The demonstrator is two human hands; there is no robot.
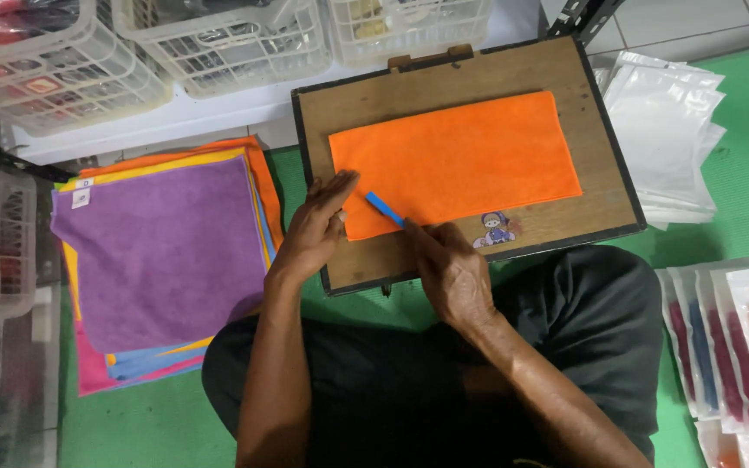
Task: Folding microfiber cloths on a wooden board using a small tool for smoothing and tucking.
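So, a folded orange microfibre cloth (454,162) is laid flat on a brown wooden board with a dark frame (392,82), sitting in the upper middle of the frame on a green floor mat (747,173). The left hand (314,227) is pressed flat onto the cloth's lower left corner, fingers (338,186) stretched out and held together, nothing gripped. The right hand (448,269) is placed just below the cloth's bottom edge, and its fingers are closed around the end of a small blue flat strip (383,208), which is angled up and left across the cloth's lower left part. A little cartoon sticker (494,230) can be spotted on the board near the bottom edge, just right of the right hand.

On the left side of the frame, a stack of square cloths topped by a purple one (162,247) is laid on the floor, with orange, yellow, pink and blue edges peeking out underneath. White plastic lattice baskets (218,39) are lined up along the top edge, and another one is seen at the far left. At the upper right, a pile of clear-and-white plastic pouches (665,130) is stacked beside the board. At the lower right, packed cloths in clear bags (730,347) are fanned out. The person's dark trousers (582,321) are seen at the bottom centre.
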